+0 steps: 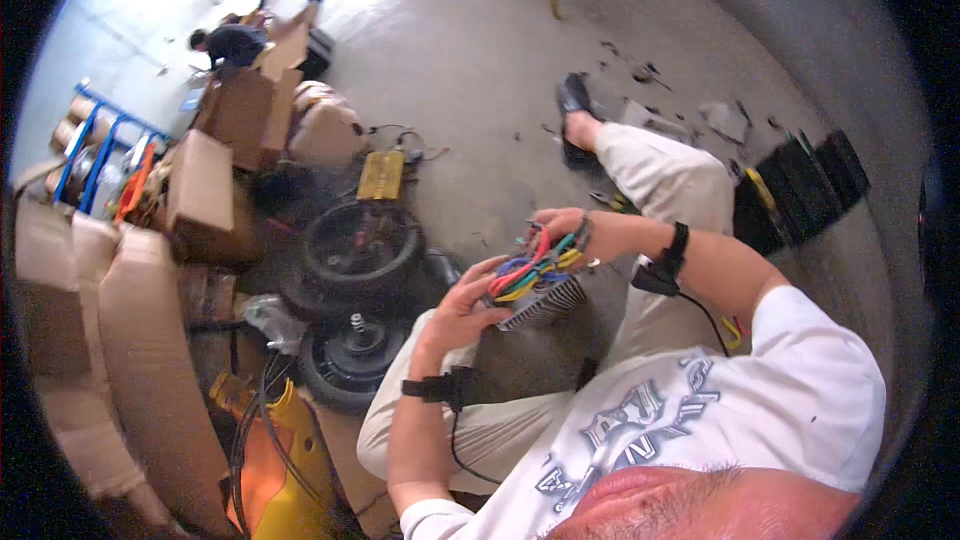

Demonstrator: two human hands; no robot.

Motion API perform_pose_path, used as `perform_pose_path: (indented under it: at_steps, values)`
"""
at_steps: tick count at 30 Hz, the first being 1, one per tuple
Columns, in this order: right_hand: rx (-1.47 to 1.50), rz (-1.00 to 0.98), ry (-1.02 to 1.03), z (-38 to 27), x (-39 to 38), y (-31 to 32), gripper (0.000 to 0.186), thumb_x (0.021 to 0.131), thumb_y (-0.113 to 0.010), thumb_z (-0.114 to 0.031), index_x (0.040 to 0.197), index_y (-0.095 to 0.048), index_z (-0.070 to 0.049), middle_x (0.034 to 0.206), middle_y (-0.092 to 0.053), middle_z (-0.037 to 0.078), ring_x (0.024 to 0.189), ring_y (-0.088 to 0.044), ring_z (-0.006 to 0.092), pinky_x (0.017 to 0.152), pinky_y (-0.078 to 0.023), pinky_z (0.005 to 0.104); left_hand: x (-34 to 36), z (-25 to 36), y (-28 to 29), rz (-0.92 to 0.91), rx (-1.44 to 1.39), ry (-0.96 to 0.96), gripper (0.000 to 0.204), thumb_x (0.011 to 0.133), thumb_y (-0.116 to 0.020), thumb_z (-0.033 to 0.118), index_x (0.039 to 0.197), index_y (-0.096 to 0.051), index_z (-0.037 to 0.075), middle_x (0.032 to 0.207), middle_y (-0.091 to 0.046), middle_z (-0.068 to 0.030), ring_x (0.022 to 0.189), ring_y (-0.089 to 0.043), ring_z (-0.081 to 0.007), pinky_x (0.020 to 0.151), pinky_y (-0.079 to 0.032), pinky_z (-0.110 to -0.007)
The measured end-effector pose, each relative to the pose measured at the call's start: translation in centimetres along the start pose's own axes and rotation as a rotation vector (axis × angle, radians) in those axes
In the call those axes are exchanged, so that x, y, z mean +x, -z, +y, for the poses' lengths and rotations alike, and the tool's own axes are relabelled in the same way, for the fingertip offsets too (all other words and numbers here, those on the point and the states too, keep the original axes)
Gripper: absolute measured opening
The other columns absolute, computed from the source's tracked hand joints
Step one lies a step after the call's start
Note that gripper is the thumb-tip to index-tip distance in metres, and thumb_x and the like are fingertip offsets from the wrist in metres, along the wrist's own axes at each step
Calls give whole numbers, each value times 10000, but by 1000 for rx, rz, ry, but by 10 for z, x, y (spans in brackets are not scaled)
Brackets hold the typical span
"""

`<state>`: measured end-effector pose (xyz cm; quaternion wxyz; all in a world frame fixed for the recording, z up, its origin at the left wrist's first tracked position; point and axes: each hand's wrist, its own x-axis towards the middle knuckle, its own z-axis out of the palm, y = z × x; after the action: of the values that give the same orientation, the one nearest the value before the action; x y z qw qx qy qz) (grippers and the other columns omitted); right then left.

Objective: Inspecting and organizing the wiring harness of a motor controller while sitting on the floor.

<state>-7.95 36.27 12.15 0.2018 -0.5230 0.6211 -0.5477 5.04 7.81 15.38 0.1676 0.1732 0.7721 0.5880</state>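
Above my lap, between my bent legs, is a finned grey metal box [548, 306] with a thick bundle of red, yellow, green and blue wires [535, 275]. My left hand [462, 308] grips the near-left end of the box, its thumb along the edge and its fingers over the wires. On the far side, my right hand [562, 228] is closed around the upper part of the wire bundle; its fingertips are partly hidden by the wires. Both wrists carry black straps with cables.
Two black-tyred wheels [352, 352] lie on the floor to my left, below a yellow box [381, 175]. Cardboard boxes [200, 180], a blue metal frame [100, 155] and a yellow-orange body panel [290, 450] fill the left. Black ridged pieces [800, 190] lie right; another person [232, 43] bends far left.
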Motion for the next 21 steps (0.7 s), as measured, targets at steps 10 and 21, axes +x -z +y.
perform_pose_path:
  at_steps: [10,21]
  values:
    - [55,-63,10,-1,-1,-1,471,700,-844,-70,1150,-705,-63,1163,-578,144,1081,-587,301,946,-467,402,3,20,7,-102,244,70,546,760,-860,90,1273,-686,26,1497,-488,-141,1371,-491,-286,1128,-390,-391]
    - [34,-118,64,4,5,-1,363,743,-816,-115,1084,-715,-44,1208,-568,197,1153,-543,384,967,-454,432,23,34,20,-249,363,-38,607,654,-884,73,1231,-697,32,1393,-576,-170,1271,-568,-387,1071,-459,-465]
